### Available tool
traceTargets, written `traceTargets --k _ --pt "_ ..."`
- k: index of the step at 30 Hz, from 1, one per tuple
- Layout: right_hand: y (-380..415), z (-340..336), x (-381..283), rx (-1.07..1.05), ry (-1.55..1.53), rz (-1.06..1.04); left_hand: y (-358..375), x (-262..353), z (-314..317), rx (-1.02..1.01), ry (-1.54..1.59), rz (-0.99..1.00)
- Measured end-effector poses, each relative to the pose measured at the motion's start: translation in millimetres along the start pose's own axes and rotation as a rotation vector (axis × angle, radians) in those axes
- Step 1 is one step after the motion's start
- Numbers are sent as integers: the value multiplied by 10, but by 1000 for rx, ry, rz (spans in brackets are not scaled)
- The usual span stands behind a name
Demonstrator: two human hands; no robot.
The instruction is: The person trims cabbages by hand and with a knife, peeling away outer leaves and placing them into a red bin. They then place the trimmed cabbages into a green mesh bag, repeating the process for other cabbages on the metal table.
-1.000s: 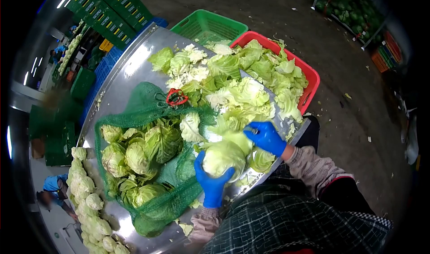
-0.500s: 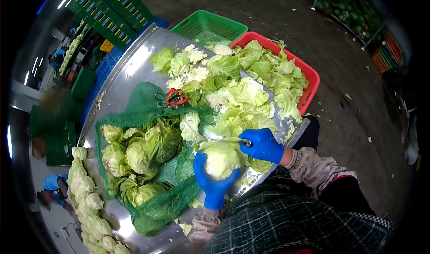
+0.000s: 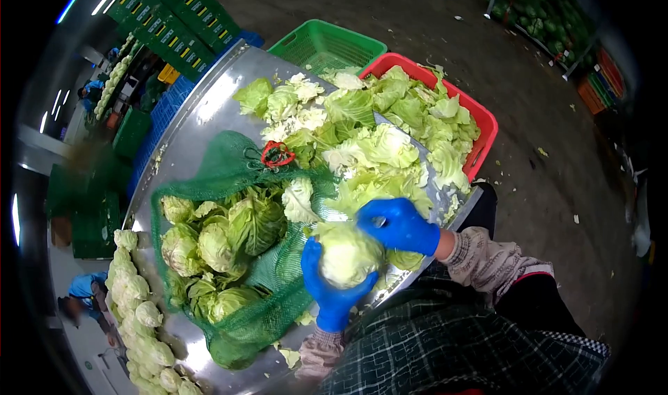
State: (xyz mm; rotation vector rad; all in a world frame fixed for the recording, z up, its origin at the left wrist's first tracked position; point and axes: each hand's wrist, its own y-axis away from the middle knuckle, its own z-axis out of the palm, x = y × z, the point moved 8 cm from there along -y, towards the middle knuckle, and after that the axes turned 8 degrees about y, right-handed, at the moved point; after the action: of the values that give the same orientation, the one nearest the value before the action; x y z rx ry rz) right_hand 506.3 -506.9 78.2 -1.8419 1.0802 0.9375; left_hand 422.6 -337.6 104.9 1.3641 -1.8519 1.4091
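My left hand [image 3: 327,290], in a blue glove, cups a pale trimmed cabbage head [image 3: 348,254] from below at the near edge of the steel table [image 3: 202,120]. My right hand [image 3: 398,226], also gloved blue, is closed in a fist against the top right of that head. It seems to grip a knife handle, and the blade is hidden. A green net sack [image 3: 229,179] lies open to the left with several untrimmed cabbages [image 3: 254,221] in it.
Loose cabbage leaves [image 3: 369,144] are heaped on the table's far right and spill into a red crate [image 3: 487,127]. Behind it stands a green crate [image 3: 323,41]. Trimmed heads [image 3: 136,311] line the left edge. A person in blue [image 3: 83,287] stands at lower left.
My right hand has come down from the loose leaves onto the top of the cabbage and closed there. My left hand has turned the head slightly while holding it.
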Motion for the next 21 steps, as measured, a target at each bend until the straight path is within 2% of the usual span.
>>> traceTargets --k 1,2,4,6,7,13,16,17,18,20,21 --pt "-25 -166 120 61 164 127 56 -10 -30 -5 -55 3" --pt "-20 -314 390 134 203 173 105 -60 -74 28 10 -38" --pt "-39 -482 338 25 313 234 155 -163 -102 98 148 -114" --pt "10 -309 -174 -27 256 -14 91 -123 -68 81 139 -106" --pt "35 -183 -231 -138 185 42 55 -95 -56 63 134 -98" --pt "28 -187 -326 -103 233 -140 47 -25 -59 12 91 -40" --pt "32 -337 4 -52 351 -91 12 41 -77 -15 62 -25" --pt "9 -447 221 25 281 43 7 58 -77 -21 35 -10" --pt "-54 -551 305 64 493 86 15 76 -82 -28 7 2" --pt "-67 -554 388 20 526 174 -15 97 -63 -38 -11 36" --pt "-105 -495 1 5 415 53 -34 109 -36 -45 -1 51"
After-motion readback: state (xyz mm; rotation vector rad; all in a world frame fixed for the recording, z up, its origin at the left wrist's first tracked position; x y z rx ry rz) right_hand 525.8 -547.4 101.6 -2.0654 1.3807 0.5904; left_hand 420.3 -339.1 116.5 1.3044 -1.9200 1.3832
